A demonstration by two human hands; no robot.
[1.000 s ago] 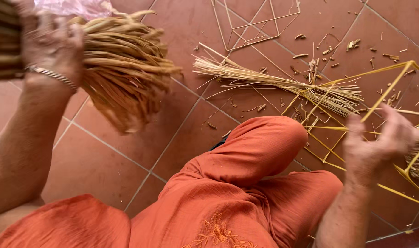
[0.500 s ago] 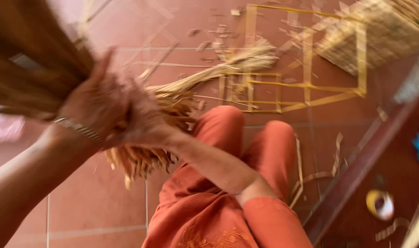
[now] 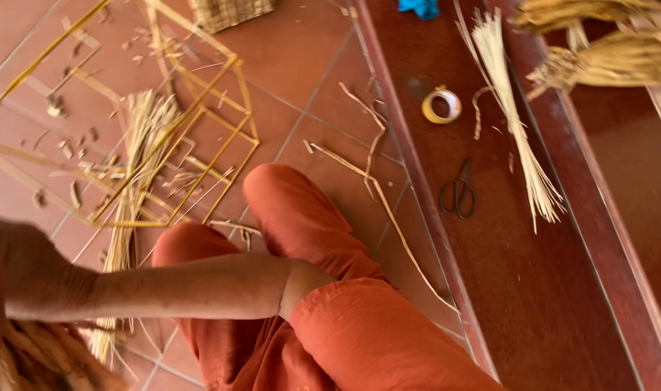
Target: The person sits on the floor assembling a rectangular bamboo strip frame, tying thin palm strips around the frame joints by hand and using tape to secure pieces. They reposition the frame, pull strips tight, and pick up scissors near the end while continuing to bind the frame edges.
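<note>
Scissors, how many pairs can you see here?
1: a dark pair of scissors lies on the dark red step, between the yellow tape roll and the pale straw bundle. Others may lie outside the view.

I see no package, label, sign or screen anywhere around me here, neither on the tiled floor nor on the wooden step beside my knees.
</note>
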